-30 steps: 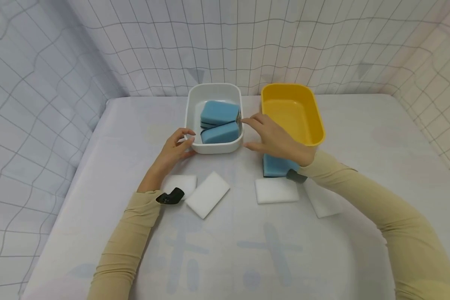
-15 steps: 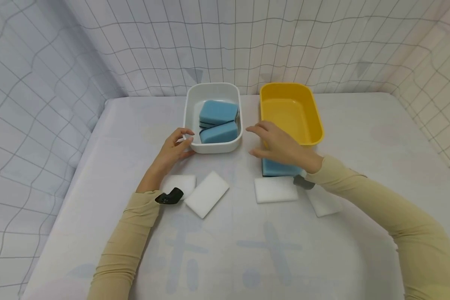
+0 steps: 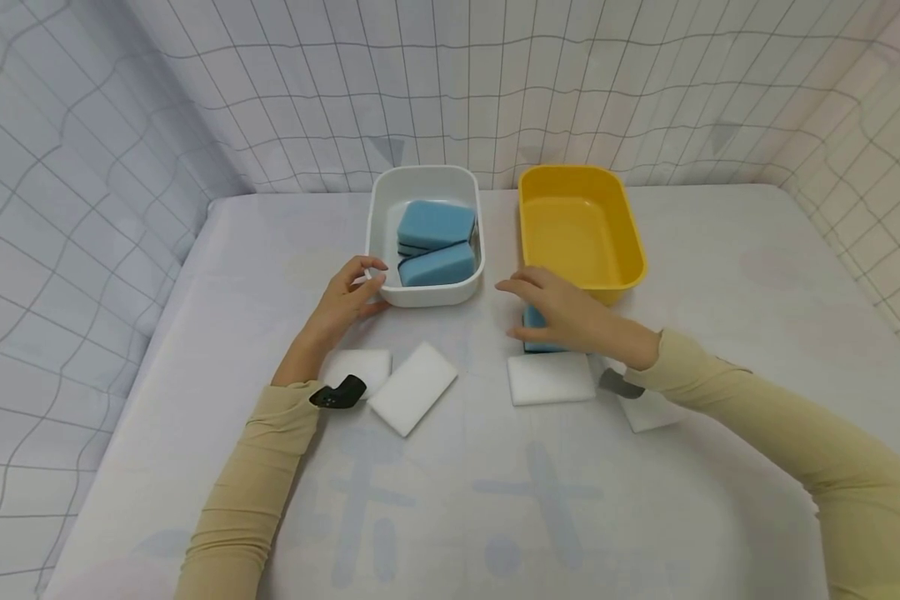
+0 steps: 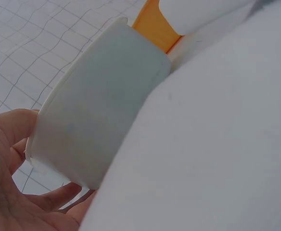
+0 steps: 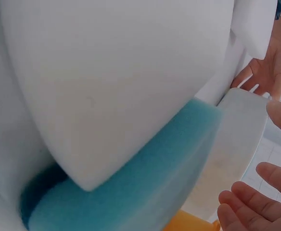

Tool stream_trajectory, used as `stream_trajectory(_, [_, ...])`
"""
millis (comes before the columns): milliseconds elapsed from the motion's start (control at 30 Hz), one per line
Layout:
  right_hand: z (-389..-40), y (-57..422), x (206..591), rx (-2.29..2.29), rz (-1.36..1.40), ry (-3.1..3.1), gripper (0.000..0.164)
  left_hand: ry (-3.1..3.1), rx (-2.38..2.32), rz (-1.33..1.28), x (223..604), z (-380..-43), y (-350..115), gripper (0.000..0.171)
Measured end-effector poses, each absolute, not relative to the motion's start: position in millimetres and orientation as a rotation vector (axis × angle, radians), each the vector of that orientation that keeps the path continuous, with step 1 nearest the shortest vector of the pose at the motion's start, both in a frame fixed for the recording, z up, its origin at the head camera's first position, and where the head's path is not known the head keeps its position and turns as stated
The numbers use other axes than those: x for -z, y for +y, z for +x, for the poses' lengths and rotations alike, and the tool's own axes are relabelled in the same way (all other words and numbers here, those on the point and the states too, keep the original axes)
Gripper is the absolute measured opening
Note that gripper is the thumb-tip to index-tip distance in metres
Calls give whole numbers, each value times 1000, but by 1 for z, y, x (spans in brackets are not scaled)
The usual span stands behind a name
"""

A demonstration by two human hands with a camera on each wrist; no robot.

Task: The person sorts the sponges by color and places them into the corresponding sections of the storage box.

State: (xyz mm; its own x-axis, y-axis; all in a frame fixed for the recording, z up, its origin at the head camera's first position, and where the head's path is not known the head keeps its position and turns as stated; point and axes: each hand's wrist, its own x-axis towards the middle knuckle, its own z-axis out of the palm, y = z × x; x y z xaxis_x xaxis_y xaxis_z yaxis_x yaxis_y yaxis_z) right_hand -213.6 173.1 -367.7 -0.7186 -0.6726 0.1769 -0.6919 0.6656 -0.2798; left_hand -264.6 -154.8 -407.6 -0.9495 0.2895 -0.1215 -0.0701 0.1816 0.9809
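My left hand (image 3: 343, 302) holds the near left corner of a white plastic tub (image 3: 433, 297), its thumb at the rim and other fingers lower against the wall, as the left wrist view shows. Two blue sponges (image 3: 437, 223) with dark scouring layers lie inside that tub. My right hand (image 3: 562, 315) hovers with spread, bent fingers over another blue sponge (image 3: 534, 320), partly covering it; nothing is between the fingers. In the right wrist view this blue sponge (image 5: 150, 168) lies behind a white sponge pad (image 5: 116, 86), with the fingers (image 5: 261, 202) off to the side.
A yellow tub (image 3: 633, 250) stands right of the white one, near the grid-patterned curtain (image 3: 450, 92). Flat white sponge pads lie in front: one (image 3: 414, 389) at centre left, one (image 3: 358, 367) by the left wrist, one (image 3: 551, 380) below the blue sponge, another (image 3: 651, 412) under the right wrist.
My right hand has drawn back from the white tub's right rim, moving right and nearer, over the loose blue sponge. The left hand stays on the tub.
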Motion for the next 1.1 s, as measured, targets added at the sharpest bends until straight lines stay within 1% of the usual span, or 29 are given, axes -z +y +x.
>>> stream_trajectory(233, [-207,180,374,-454,1217,-2831,57,2181,-1851,212,410,-265,-156,16])
stream_trajectory(433, [-204,186,378,-377,1233,-2890,55,2173,-1860,203,411,-266,-157,19])
stream_trajectory(800, [-201,190,378,-216,1209,-2950,57,2178,-1841,202,410,-265,-156,19])
stream_trajectory(1100, [-201,193,380,-195,1180,-2998,54,2170,-1858,213,411,-265,-154,14])
